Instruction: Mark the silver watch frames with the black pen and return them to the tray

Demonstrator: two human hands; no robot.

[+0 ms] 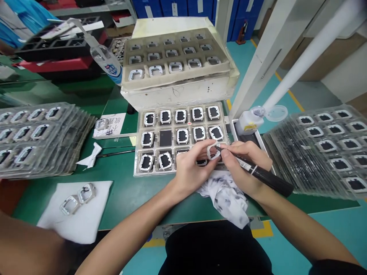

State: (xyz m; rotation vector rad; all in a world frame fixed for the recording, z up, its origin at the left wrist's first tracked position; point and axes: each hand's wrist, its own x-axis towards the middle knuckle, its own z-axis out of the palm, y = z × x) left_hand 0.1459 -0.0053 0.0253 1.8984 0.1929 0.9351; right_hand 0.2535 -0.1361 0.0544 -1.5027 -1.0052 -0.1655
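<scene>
— Where was the frame when you looked?

— Pinched in the left hand, its grip clamped on the frame's edge, just above the near row of the tray. The right hand had its grip closed round a black pen, tip touching the frame.

— What would doing that well take?

— I'd judge a steady pinch, the frame held level, the pen tip kept light on the rim so it didn't slip inward.

— And the materials?

— The frame looked a pale, rounded square, hollow in the middle, likely metal. The tray was clear moulded plastic with dark-centred pieces in its pockets. A crumpled, stained cloth lay under both wrists on the green table.
</scene>
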